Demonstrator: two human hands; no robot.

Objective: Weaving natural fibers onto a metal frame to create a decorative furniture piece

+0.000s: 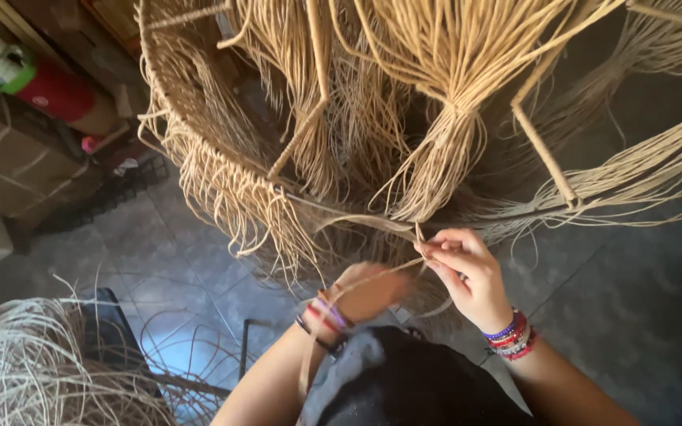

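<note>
Far to the left of the fingers, at the top corner, a red canister (58, 91) with a green cap lies on a shelf, and below it a pale heap of loose cane strands (29, 371) fills the bottom corner over the grey tiled floor (175, 260). Up and to the left of the fingers curves the rim (169, 118) of a large round frame, hung with a fringe of straw-coloured strands (230, 193).

The left hand (369, 290) is blurred; its fingers curl inward around a thin strand (372, 276) that runs to the right, though how tightly they close I cannot tell. Bead bracelets (327, 315) ring its wrist. Just below both hands sits a dark cloth (404, 386).

Directly above the fingers hangs a tied bundle of strands (436, 158), bound near its top and fanning downward. The right hand (467, 276) is just beside the left, its thumb and fingers (429, 251) pressed together, pinching the strand's end where it meets the bundle's lower tips. Red, purple and white bracelets (512, 335) sit on its wrist.

Up and to the right of the fingers, a cane rod (545, 154) slants down, and more long strands (641, 170) sweep away to the right edge.
</note>
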